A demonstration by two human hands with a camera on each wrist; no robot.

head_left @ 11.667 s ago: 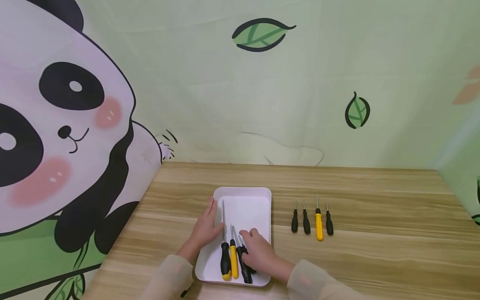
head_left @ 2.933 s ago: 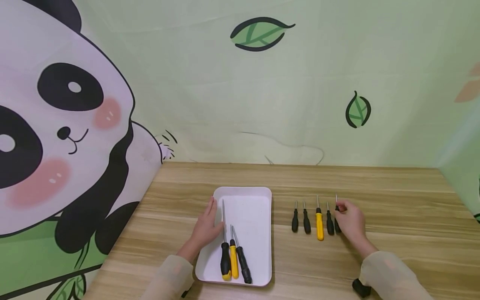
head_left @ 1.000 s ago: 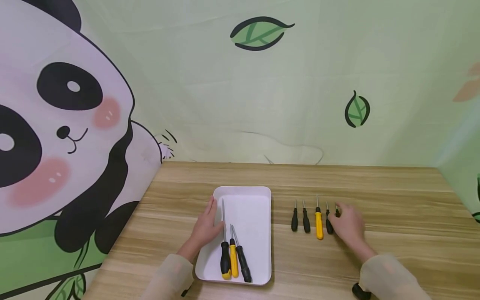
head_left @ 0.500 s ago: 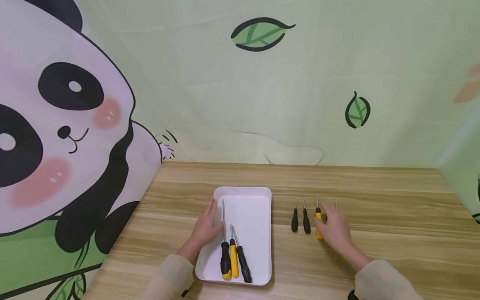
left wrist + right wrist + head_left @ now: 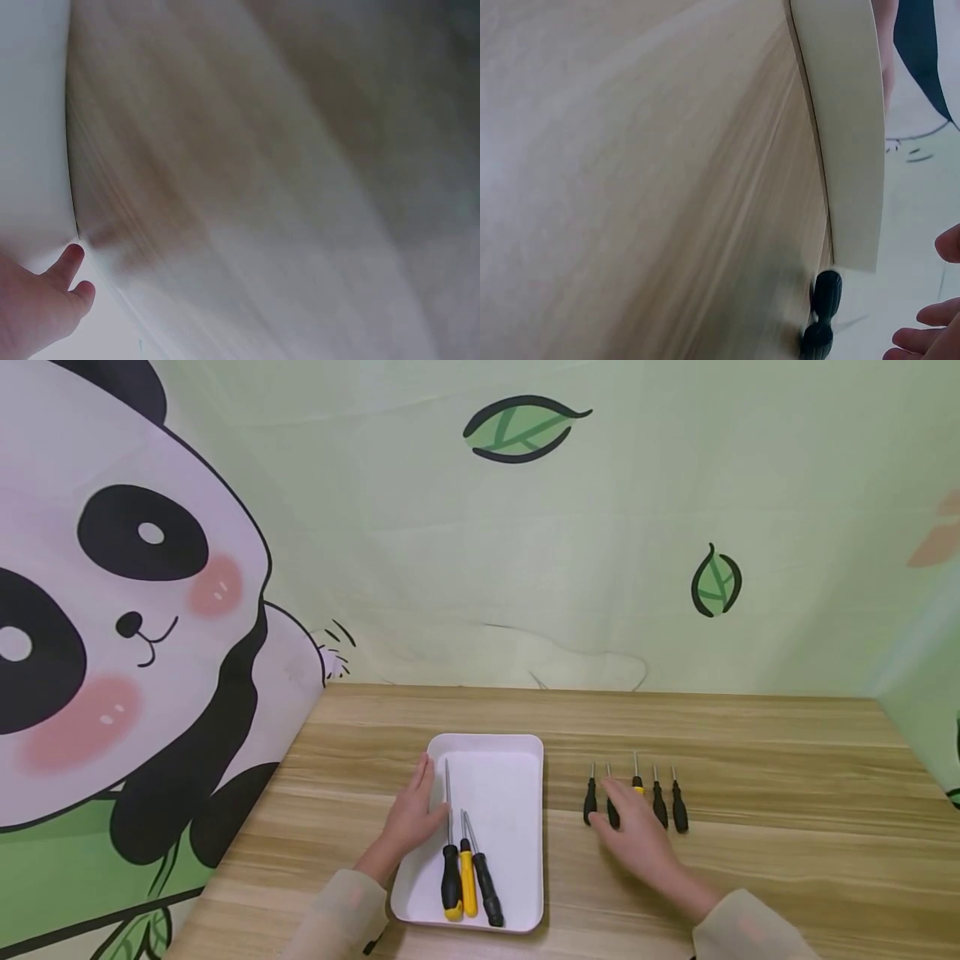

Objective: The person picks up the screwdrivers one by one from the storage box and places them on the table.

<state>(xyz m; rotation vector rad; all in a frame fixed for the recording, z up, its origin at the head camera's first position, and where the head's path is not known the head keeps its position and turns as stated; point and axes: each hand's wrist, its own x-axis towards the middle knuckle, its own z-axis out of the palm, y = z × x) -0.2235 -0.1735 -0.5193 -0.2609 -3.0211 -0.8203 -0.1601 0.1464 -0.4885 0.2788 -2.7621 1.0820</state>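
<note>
While the right hand (image 5: pixel 637 839) is over the loose row, its thumb and fingers stand apart with nothing visibly held; contact cannot be told. Row lies between the tray (image 5: pixel 517 785) and the right edge of the desk (image 5: pixel 787 760), tips toward the far edge: first screwdriver (image 5: pixel 590 804), second screwdriver (image 5: pixel 613 817), yellow screwdriver (image 5: pixel 637 783) (largely covered), fourth screwdriver (image 5: pixel 660 810), fifth screwdriver (image 5: pixel 679 812). Tray holds three more, including a long screwdriver (image 5: pixel 450 881). Left hand (image 5: pixel 408 814) lies straight-fingered along the tray's left wall.

Handling, judged: small ones light, stiff, not fragile; rounded handles may roll. Best hold is mid-handle, thumb opposing fingers — the thin shafts look slippery. Tray seems light and might slide unless steadied.
</note>
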